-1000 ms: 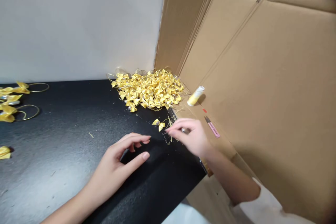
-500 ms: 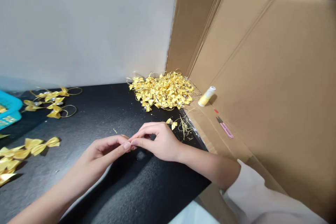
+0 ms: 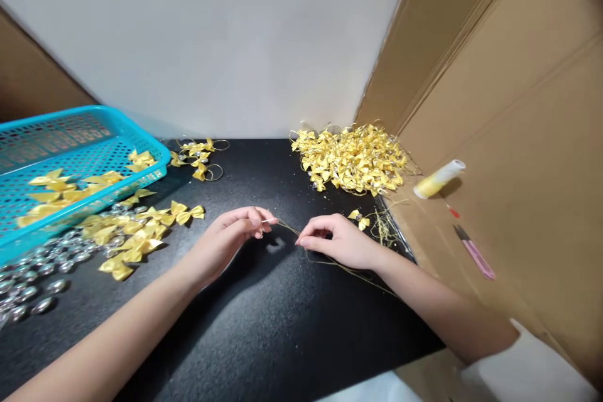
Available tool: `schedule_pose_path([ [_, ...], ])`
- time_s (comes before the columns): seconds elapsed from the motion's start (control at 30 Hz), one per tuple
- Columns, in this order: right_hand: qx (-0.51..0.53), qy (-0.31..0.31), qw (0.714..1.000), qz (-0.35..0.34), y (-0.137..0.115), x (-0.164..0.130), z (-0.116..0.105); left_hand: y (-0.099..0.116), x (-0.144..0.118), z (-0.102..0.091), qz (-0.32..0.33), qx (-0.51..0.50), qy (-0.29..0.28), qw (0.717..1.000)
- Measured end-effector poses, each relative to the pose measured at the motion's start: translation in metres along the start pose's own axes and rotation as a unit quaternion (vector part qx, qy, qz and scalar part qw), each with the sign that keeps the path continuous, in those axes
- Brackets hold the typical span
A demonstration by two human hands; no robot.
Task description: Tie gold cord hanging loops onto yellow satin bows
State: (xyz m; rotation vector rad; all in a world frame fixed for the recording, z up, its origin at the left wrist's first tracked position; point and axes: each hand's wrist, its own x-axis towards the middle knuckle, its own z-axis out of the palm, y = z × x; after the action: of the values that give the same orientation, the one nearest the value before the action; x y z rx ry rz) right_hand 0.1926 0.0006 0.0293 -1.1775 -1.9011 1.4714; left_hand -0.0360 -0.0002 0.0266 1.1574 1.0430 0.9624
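Observation:
My left hand (image 3: 233, 232) is closed in a pinch on a thin, pale needle (image 3: 267, 221), held above the black table. Gold cord (image 3: 288, 227) runs from the needle's end across to my right hand (image 3: 336, 240), whose thumb and fingers are pinched on it. Loose lengths of the cord trail below the right hand and along the forearm. Just beyond that hand lies one yellow bow (image 3: 359, 220), beside a tangle of cord scraps (image 3: 386, 228). Left of my left hand are loose yellow bows (image 3: 141, 235).
A blue basket (image 3: 113, 122) with bows stands at left, silver beads (image 3: 51, 257) in front. Looped bows (image 3: 200, 154) lie at the back, a big heap of them (image 3: 353, 157) at right. On the cardboard are a thread spool (image 3: 438, 179) and pink-handled snips (image 3: 475, 254).
My hands, fingertips together before, are now apart with the cord stretched between them. The view has swung left, bringing the basket and the beads into sight.

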Motion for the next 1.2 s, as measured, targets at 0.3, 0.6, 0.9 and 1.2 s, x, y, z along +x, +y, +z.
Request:
schedule_pose_path([
  [0.3,0.069,-0.066,0.995,-0.002,0.008,0.008,-0.007,0.023,0.005,-0.002,-0.045,-0.275,0.006,0.96],
  [0.6,0.147,-0.109,0.981,0.06,0.016,0.006,-0.008,0.049,0.002,-0.022,0.016,-0.312,0.064,0.948],
  [0.9,0.085,-0.11,0.987,0.078,0.014,-0.003,-0.004,0.061,-0.009,-0.035,0.048,-0.245,0.127,0.96],
  [1.2,-0.202,-0.258,0.941,0.085,0.002,-0.021,-0.027,0.097,-0.025,-0.047,0.044,-0.038,0.194,0.979],
])
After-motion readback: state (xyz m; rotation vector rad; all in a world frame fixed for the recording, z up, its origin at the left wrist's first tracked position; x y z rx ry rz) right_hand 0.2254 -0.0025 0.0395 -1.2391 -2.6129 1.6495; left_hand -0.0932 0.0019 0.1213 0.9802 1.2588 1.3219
